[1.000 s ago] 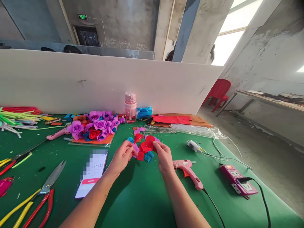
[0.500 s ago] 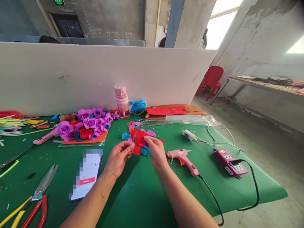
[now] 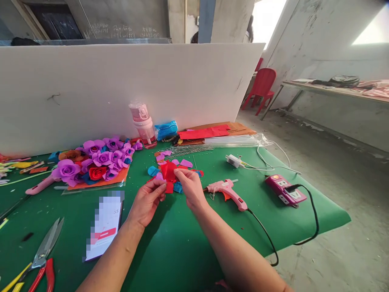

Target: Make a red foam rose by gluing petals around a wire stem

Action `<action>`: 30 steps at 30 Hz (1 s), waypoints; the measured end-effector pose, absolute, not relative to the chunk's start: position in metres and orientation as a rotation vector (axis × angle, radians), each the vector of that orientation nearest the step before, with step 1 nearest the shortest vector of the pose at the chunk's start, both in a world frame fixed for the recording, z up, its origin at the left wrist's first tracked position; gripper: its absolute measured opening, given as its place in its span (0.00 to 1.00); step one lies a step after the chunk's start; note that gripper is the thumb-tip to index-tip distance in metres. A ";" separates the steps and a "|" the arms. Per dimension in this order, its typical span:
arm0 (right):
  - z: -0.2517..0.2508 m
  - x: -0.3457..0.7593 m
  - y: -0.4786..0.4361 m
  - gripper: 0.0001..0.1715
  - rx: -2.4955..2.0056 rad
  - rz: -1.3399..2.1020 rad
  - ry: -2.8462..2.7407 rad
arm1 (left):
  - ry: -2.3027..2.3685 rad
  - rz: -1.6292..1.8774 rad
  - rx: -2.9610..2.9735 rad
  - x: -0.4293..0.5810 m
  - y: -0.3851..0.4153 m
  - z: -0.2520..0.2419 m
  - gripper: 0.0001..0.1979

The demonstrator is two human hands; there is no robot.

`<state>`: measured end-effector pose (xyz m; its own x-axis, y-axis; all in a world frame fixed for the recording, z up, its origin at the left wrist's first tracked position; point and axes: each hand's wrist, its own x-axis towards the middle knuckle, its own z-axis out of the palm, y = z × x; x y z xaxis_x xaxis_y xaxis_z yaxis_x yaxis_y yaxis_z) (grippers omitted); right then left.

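Observation:
My right hand (image 3: 191, 186) pinches the edge of a red crepe paper petal (image 3: 168, 170) between thumb and fingertips. Close beside it on the left, my left hand (image 3: 151, 198) is closed in a pinch at the petal's lower left; what lies between its fingers is too small to make out. Behind the hands, cut purple petals (image 3: 186, 163), blue petals (image 3: 152, 170) and more red pieces lie scattered on the green tabletop (image 3: 170, 243). To the right of my right hand, a pink glue gun (image 3: 226, 190) lies on its side.
Purple and red paper roses (image 3: 103, 160) are heaped at the left. A phone (image 3: 105, 227) and scissors (image 3: 45, 247) lie nearer. A pink bottle (image 3: 144, 127) stands before the white board (image 3: 121, 85). A charger (image 3: 233, 160) and purple power strip (image 3: 285, 190) sit right, with trailing cables.
The camera view has turned, so the table items appear further left and a little higher. Both hands stay close together, and the red petal now sits nearer my left fingertips.

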<state>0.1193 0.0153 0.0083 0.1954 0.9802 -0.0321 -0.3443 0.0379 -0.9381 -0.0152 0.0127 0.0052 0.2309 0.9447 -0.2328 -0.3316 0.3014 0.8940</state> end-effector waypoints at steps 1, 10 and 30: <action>0.008 0.119 0.015 0.16 -1.032 1.201 -0.814 | 0.942 1.037 0.830 -0.015 0.013 0.005 0.12; 0.011 0.116 0.013 0.18 -0.974 1.203 -0.876 | 1.044 1.126 1.013 -0.012 0.011 0.005 0.12; 0.011 0.114 0.007 0.17 -0.867 1.174 -1.018 | 1.096 1.286 1.308 -0.016 0.011 0.002 0.05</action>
